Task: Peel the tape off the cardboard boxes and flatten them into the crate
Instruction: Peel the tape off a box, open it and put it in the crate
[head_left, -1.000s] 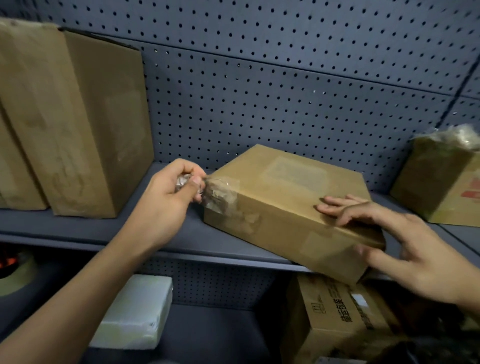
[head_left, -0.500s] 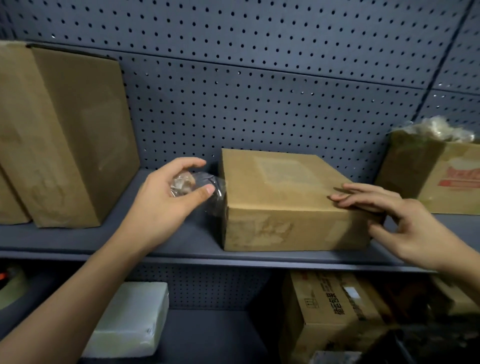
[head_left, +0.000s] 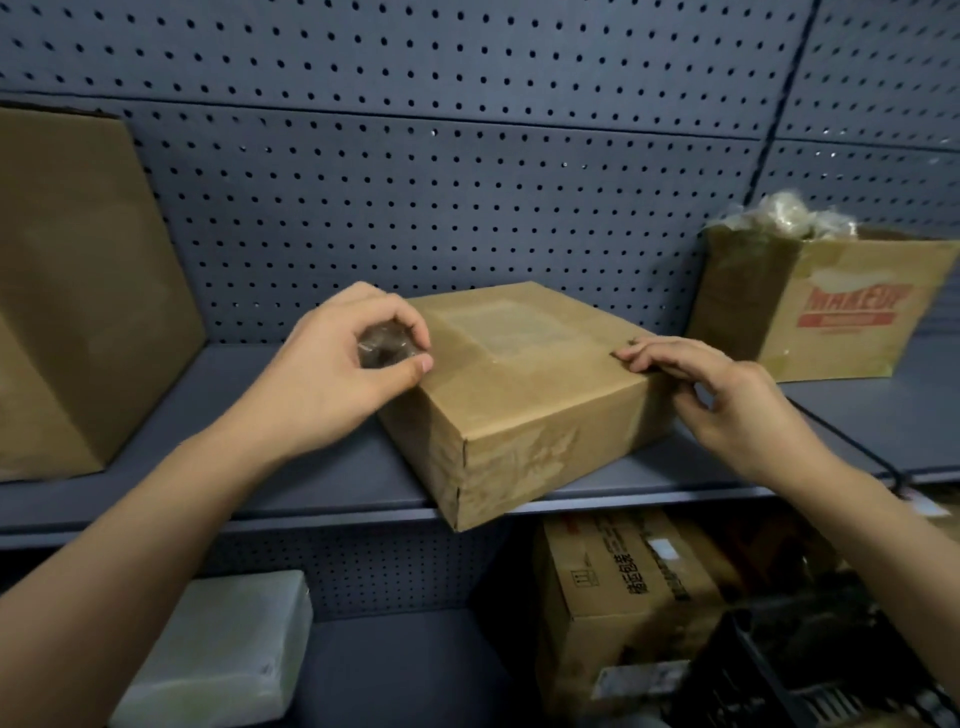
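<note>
Overhanging shelf (head_left: 322, 506) edge, box (head_left: 524, 405) corner, left hand (head_left: 343, 374) pinching tape wad (head_left: 384, 349)

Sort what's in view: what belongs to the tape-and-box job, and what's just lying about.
Job: flat box; tape wad pinched in left hand; right hand resting on that box; black crate; likely next: tall box, red-printed box, box below.
Lying about: white block; black cable.
</note>
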